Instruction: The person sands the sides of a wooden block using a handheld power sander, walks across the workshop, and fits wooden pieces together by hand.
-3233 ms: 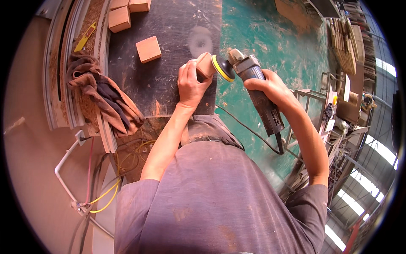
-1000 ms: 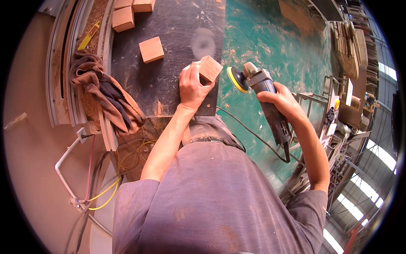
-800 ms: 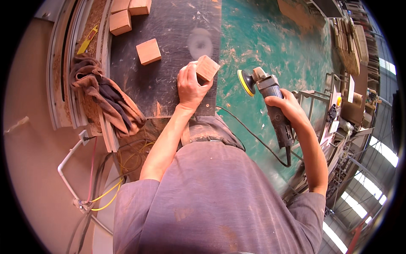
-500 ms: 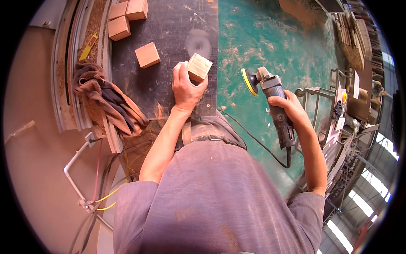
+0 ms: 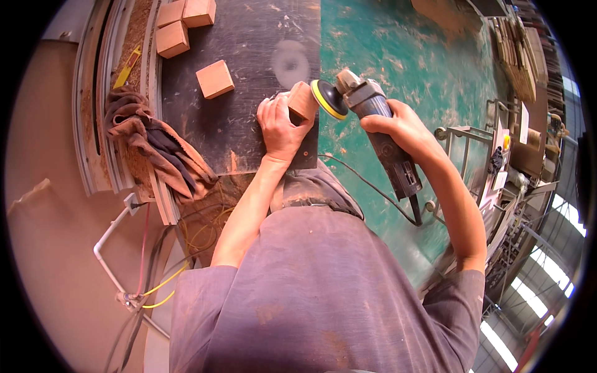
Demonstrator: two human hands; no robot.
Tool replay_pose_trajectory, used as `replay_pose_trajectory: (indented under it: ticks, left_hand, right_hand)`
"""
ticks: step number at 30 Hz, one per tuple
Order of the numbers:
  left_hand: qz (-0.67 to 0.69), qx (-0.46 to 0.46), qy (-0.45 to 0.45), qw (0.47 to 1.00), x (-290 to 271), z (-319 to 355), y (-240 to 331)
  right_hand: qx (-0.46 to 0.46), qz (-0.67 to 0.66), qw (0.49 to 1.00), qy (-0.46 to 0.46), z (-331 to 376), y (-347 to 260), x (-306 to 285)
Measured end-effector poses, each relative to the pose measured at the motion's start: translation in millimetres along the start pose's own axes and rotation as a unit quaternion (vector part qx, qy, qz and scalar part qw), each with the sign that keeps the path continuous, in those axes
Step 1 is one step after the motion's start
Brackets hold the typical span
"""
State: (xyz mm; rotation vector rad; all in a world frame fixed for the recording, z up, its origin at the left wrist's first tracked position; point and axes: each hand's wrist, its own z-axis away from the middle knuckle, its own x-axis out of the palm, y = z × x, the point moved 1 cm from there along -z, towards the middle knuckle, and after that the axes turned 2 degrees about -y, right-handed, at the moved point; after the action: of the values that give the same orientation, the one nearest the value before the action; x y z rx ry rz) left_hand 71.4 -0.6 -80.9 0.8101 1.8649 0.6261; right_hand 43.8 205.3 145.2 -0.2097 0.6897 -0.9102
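My left hand (image 5: 281, 129) grips a wooden block (image 5: 303, 101) near the right edge of the dark workbench (image 5: 252, 43). Fingers and thumb close round its lower sides. My right hand (image 5: 401, 130) is wrapped round the body of a corded angle grinder (image 5: 387, 140) fitted with a round sanding pad (image 5: 329, 99), black with a yellow rim. The pad stands on edge against the block's right side, touching it or nearly so; which of the two I cannot tell. Another wooden block (image 5: 215, 79) lies on the bench left of my left hand.
Several more blocks (image 5: 173, 38) sit grouped at the bench's far left. A crumpled brown cloth (image 5: 149, 140) and a yellow tool (image 5: 127, 68) lie along the left edge. The grinder's cord (image 5: 373, 186) runs down past my waist. A metal cart (image 5: 463, 143) stands on the green floor at right.
The grinder has moved left, bringing its pad up to the block. My left hand has turned the block and shifted slightly right.
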Motion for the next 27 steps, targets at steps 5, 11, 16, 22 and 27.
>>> replay_pose_trajectory:
  ticks: [5, 11, 16, 22, 27]
  left_hand:
    - [0.009, -0.002, -0.009, 1.000, -1.3, -1.4, 1.4]
    - [0.002, -0.001, 0.013, 1.000, -3.5, -2.9, 4.6]
    - [0.009, -0.001, 0.004, 1.000, -0.5, -0.4, 0.3]
    - [-0.002, 0.002, 0.001, 1.000, -0.6, 1.1, -0.7]
    - [-0.002, -0.004, -0.021, 1.000, -8.8, -3.5, 2.8]
  right_hand:
    - [-0.017, 0.060, 0.998, -0.013, -13.9, -28.3, 8.6]
    - [-0.029, 0.094, 0.995, -0.007, -16.0, -43.1, 13.1]
    - [-0.021, 0.096, 0.995, -0.002, -9.3, -26.6, 6.4]
    - [0.036, 0.080, 0.996, 0.018, 8.9, 10.2, -4.8]
    - [0.079, -0.012, 0.996, 0.042, 27.3, 51.1, -17.0]
